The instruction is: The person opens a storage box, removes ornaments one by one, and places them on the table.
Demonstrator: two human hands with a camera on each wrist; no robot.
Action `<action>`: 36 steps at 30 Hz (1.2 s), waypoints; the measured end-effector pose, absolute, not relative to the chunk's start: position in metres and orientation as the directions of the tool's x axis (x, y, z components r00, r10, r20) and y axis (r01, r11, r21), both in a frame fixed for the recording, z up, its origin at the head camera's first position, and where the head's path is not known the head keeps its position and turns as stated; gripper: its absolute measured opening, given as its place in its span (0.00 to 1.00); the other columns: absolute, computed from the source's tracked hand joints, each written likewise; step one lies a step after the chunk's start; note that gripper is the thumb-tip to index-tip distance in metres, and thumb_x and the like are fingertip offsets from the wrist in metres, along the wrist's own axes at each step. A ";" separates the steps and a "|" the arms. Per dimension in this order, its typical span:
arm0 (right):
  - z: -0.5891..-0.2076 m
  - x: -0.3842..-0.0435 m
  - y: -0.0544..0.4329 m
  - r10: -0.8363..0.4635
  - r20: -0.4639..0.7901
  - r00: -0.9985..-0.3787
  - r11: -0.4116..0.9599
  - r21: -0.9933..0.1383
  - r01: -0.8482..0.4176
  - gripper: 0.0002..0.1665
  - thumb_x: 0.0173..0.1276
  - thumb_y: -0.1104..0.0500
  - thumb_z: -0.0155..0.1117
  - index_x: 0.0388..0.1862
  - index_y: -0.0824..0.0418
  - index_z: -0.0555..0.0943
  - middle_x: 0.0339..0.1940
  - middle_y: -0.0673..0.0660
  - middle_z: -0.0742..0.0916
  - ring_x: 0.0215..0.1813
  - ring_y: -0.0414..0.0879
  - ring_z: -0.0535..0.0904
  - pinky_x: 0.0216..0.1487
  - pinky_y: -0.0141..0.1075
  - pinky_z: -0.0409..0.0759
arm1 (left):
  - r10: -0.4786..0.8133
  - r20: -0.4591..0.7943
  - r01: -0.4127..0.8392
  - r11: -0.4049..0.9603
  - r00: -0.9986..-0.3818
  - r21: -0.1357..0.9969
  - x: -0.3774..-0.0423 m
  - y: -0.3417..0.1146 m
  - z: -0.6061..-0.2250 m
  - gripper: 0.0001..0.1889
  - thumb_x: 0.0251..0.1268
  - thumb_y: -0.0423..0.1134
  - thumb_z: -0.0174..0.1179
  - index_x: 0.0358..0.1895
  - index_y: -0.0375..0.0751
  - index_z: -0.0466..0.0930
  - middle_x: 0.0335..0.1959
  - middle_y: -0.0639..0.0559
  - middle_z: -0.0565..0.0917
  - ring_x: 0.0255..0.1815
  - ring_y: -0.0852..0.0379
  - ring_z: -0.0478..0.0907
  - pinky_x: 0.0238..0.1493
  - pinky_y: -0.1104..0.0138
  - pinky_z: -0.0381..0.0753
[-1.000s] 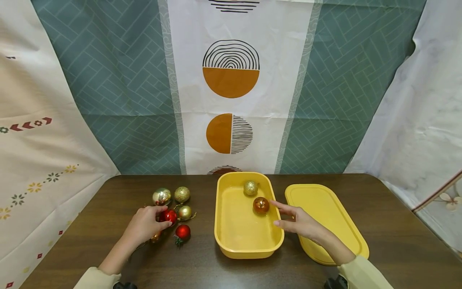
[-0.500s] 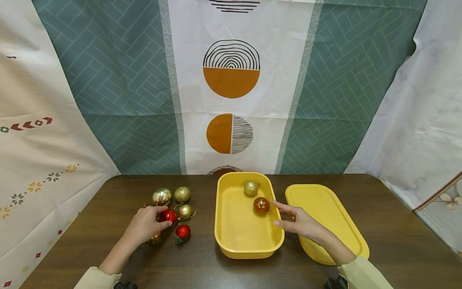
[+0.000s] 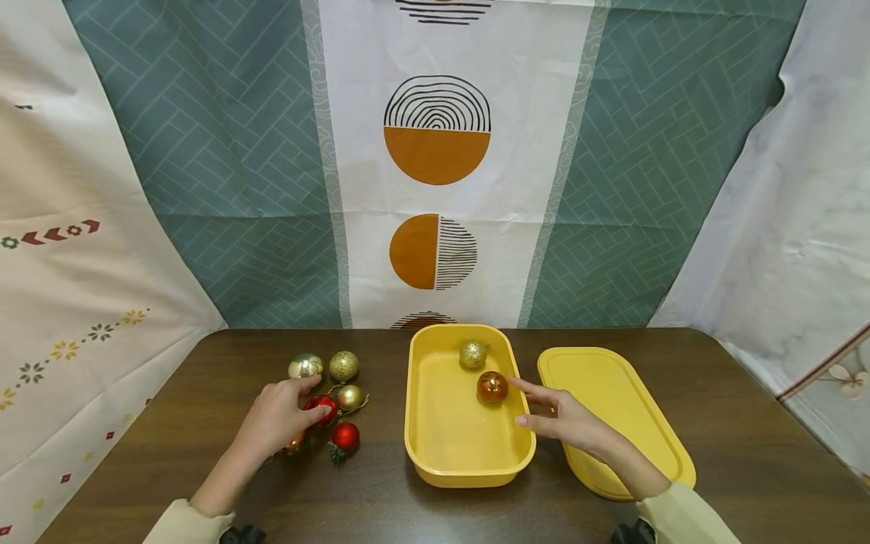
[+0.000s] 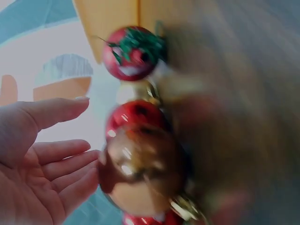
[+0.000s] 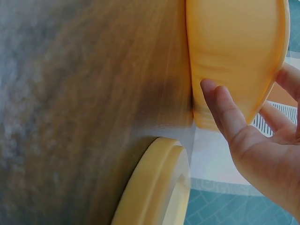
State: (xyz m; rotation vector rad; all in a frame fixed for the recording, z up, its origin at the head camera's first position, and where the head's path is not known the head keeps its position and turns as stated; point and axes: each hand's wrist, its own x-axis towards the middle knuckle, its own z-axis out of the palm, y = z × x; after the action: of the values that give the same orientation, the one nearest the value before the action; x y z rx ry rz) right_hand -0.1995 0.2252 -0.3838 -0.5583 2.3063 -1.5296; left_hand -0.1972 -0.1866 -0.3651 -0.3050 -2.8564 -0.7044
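Observation:
My left hand point(image 3: 272, 415) hovers at the ornament pile with thumb and fingers spread, its fingertips at a shiny red Christmas ball point(image 3: 325, 409). In the left wrist view nothing sits between thumb and fingers; a copper ball point(image 4: 143, 171) overlaps the fingertips. Around it lie a shiny gold ball point(image 3: 305, 366), a glittery gold ball point(image 3: 343, 366), a small matte gold ball point(image 3: 350, 398) and a red ball with green trim point(image 3: 345, 437). My right hand point(image 3: 567, 415) rests relaxed fingers against the right rim and outer wall of the yellow box point(image 3: 442, 477).
Inside the box are a glittery gold ball point(image 3: 472, 354) and a copper ball point(image 3: 492, 387). The yellow lid point(image 3: 618, 408) lies flat to the right, partly under my right forearm. Patterned cloth point(image 3: 448, 196) hangs behind the dark wooden table point(image 3: 381, 521).
My left thumb and fingers have spread apart from around the shiny red ball, and the hand has shifted slightly up. The right hand and the box have stayed put.

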 end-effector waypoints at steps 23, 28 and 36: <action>-0.383 -0.200 0.226 -0.473 -0.055 -0.879 0.352 -0.927 -0.132 0.37 0.65 0.57 0.59 0.70 0.63 0.58 0.65 0.74 0.64 0.61 0.65 0.65 0.50 0.45 0.76 | 0.316 0.362 0.472 0.706 -0.877 0.527 -0.210 -0.069 -0.350 0.23 0.48 0.38 0.68 0.50 0.32 0.79 0.46 0.41 0.81 0.48 0.47 0.78 0.47 0.56 0.76; -0.383 -0.200 0.226 -0.473 -0.060 -0.879 0.362 -0.923 -0.132 0.36 0.65 0.57 0.58 0.70 0.62 0.58 0.64 0.73 0.64 0.63 0.65 0.63 0.50 0.44 0.76 | 0.383 0.331 0.506 0.664 -0.862 0.550 -0.215 -0.048 -0.358 0.23 0.50 0.39 0.67 0.51 0.33 0.78 0.48 0.42 0.81 0.47 0.48 0.79 0.46 0.58 0.77; -0.382 -0.199 0.225 -0.474 -0.071 -0.878 0.347 -0.931 -0.112 0.36 0.66 0.57 0.57 0.70 0.62 0.57 0.65 0.74 0.63 0.63 0.66 0.62 0.51 0.47 0.75 | 0.461 0.297 0.546 0.644 -0.836 0.536 -0.222 -0.019 -0.368 0.23 0.49 0.38 0.67 0.50 0.31 0.78 0.47 0.42 0.81 0.45 0.49 0.79 0.45 0.60 0.77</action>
State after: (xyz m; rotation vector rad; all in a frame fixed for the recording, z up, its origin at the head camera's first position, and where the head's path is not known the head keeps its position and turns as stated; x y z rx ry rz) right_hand -0.1990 0.2249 -0.3822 -0.5184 2.2866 -1.5411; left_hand -0.2225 -0.0190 -0.3680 -0.8394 -2.7262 -0.9557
